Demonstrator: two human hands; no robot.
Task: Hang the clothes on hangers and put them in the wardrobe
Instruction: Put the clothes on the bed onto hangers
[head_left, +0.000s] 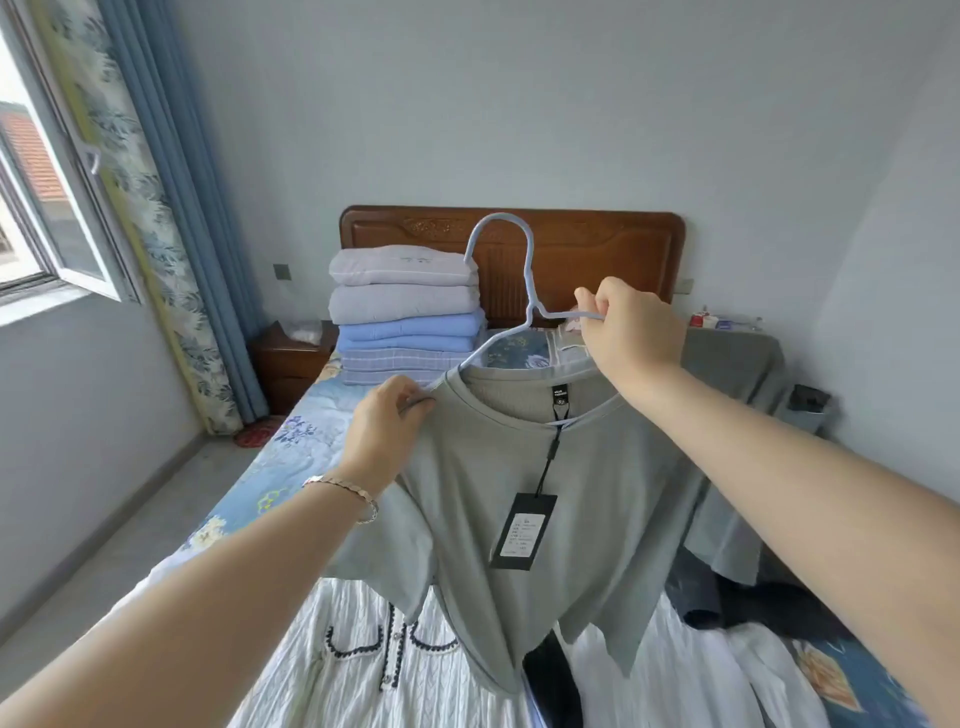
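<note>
**Seating a T-shirt on a hanger, head view.** The hanger (532, 314) and the grey-green T-shirt (597, 493) are held up in front of the person, above the bed (270, 493). The shirt's hem hangs close over the white garments (363, 649) spread there. No wardrobe is in view.

The left hand (384, 426) has its fingers curled and pinches the lower end of the hanger together with the shirt's shoulder fabric. The right hand (631, 332) has its fingers clamped on the hanger's other arm, which lies outside and above the neckline.

**Technique.** The step appears to be half done, with one shoulder seated and the other not.
- The free arm should probably be tipped down through the collar, stretching the neck opening as little as possible.
- The shoulder seams would then be centred on the two arms so the shirt hangs level.
- The hang tag (523, 530) dangles on its cord at the chest and may snag, so it is best left hanging outside.

**Orientation.**
- The hook points up, and its open side faces the view's left.
- The hanger's long axis runs across the view, tilted with the left-hand end lower.
- The shirt's long axis is vertical, collar uppermost, and the inside neck label is visible.
</note>
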